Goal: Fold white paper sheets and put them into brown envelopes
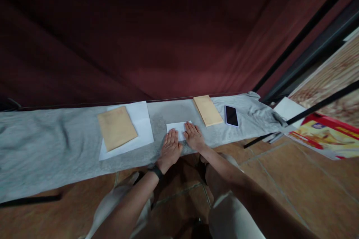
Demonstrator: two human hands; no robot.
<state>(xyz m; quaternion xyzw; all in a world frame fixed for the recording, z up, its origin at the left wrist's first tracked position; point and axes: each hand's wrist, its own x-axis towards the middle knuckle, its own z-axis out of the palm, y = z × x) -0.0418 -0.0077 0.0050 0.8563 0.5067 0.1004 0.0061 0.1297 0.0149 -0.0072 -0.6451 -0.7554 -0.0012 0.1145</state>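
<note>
A small folded white sheet of paper (pixel 181 126) lies on the grey cloth in front of me, partly covered by both hands. My left hand (pixel 170 147) rests flat on its left part, fingers stretched out. On the right part lies my right hand (pixel 194 136), also flat with fingers extended. To the left, a brown paper envelope (pixel 116 127) lies on top of white paper sheets (pixel 143 121). Right of my hands is a stack of brown envelopes (pixel 207 110).
A grey cloth (pixel 70 145) covers the long narrow bench. A phone (pixel 231 115) lies on it at the right. Behind hangs a dark red curtain (pixel 157 52). Black metal bars (pixel 303 33) and a red and yellow box (pixel 328 134) stand at the right, above the tiled floor (pixel 269 168).
</note>
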